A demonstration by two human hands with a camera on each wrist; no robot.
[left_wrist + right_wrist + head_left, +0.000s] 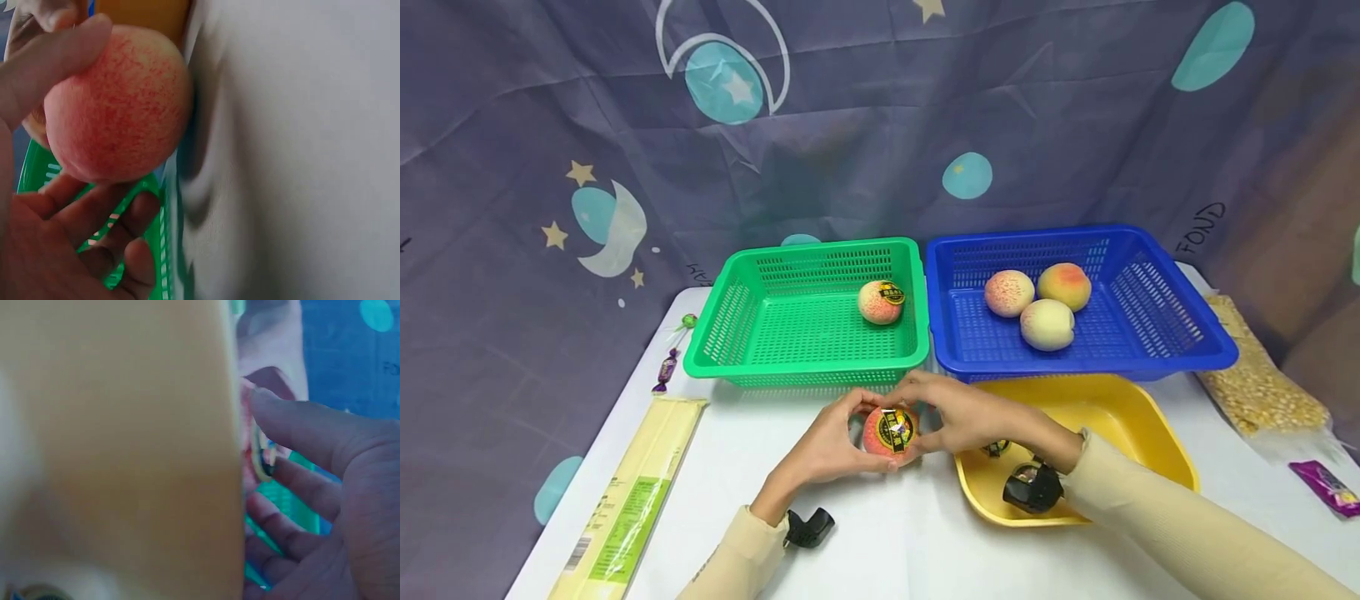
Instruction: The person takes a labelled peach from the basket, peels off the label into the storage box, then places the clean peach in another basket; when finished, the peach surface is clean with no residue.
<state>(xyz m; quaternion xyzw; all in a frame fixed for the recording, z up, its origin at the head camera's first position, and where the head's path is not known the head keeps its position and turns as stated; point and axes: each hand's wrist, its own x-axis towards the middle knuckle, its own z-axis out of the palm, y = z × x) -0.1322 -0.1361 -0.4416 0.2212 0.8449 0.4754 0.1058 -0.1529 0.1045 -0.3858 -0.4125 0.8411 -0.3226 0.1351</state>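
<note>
A pinkish-red peach (891, 429) with a round black-and-gold label is held between both hands, just in front of the green basket. My left hand (832, 446) grips it from the left, its thumb along the near side. In the left wrist view the peach (122, 103) shows speckled red skin, with the left hand's thumb on it and its fingers below. From the right, my right hand (955, 412) pinches the same peach between thumb and fingers. The right wrist view shows the right thumb (294, 422) at the peach's edge near the label; the yellow basin hides the rest.
One labelled peach (880, 302) lies in the green basket (805, 372). The blue basket (1082, 365) holds three peaches (1047, 324). Labelled items sit in the yellow basin (1150, 442), partly covered by the right wrist. A noodle pack (628, 500) and candy (666, 370) lie left; a corn-kernel bag (1262, 383) lies right.
</note>
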